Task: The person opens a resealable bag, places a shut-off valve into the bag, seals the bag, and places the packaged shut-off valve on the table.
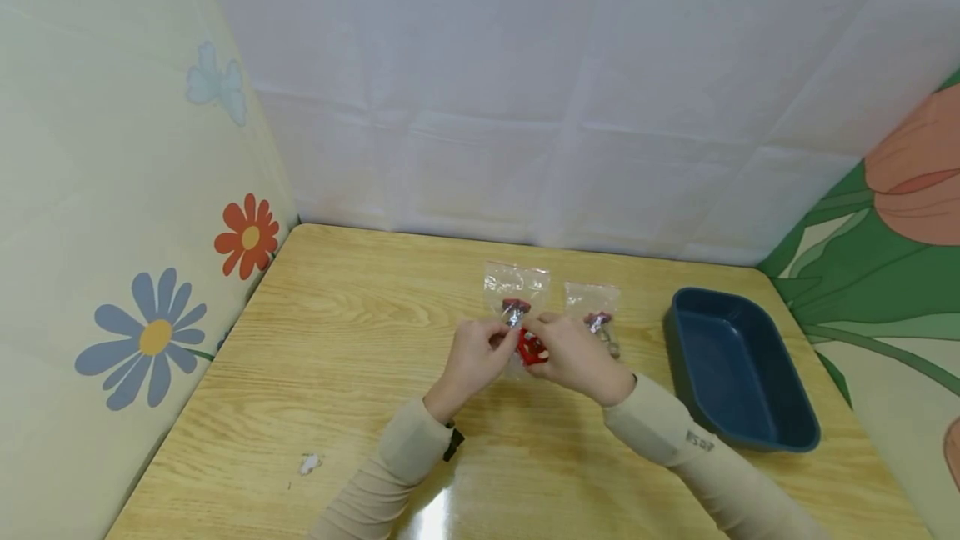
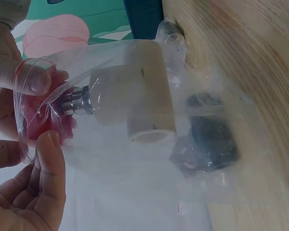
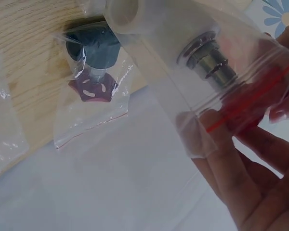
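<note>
Between both hands is a clear zip bag [image 2: 106, 62] holding a pale plastic valve [image 2: 151, 91] with a metal neck and a red handle [image 1: 532, 347]. My left hand [image 1: 474, 348] pinches the bag's edge by the red seal, thumb against fingers. On the other side of the opening, my right hand [image 1: 573, 352] grips the same edge, with its fingers [image 3: 224, 159] at the handle. The handle lies at the mouth end of the bag, the pale body toward its far end. Just beyond the hands lies another bagged valve [image 3: 91, 48], dark-bodied with a dark red handle.
A third clear bag [image 1: 592, 298] with a red-handled piece lies right of the hands, partly hidden by the right hand. A deep blue bin [image 1: 678, 348] stands at the table's right. A small white scrap [image 1: 310, 463] lies at the front left of the wooden table [image 1: 360, 315].
</note>
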A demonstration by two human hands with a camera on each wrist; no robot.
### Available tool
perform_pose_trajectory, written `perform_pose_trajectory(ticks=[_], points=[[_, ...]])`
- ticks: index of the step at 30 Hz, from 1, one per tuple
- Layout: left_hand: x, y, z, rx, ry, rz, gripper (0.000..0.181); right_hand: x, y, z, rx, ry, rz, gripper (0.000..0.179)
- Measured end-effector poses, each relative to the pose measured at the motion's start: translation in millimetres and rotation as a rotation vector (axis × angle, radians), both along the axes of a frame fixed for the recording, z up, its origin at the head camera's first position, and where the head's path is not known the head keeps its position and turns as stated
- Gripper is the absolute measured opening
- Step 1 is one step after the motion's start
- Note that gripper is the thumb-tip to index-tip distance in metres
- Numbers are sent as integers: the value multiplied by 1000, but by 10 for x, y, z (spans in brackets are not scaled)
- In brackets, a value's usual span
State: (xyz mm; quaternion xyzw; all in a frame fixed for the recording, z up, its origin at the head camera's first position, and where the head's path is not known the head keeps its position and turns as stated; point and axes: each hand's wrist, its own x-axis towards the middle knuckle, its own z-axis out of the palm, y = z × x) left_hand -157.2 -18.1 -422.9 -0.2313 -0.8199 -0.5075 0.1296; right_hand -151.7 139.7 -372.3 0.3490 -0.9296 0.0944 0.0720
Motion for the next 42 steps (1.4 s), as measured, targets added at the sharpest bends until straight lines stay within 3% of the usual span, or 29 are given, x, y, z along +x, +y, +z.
perform_pose_trajectory(ticks=[11, 21, 31, 36, 42], points=[[6, 16, 5, 1, -24, 8, 14, 10, -28, -13, 25, 12, -14, 50], [10, 52, 11, 31, 41, -7, 13, 10, -28, -78, 8, 24, -17, 39], [31, 91, -10, 79, 7, -25, 13, 25, -6, -96, 59, 25, -23, 40], [40, 109, -49, 79, 13, -28, 12, 17, 5, -143, 33, 27, 3, 32], [49, 126, -105, 89, -56, -48, 14, 15, 7, -213, 10, -34, 3, 28]])
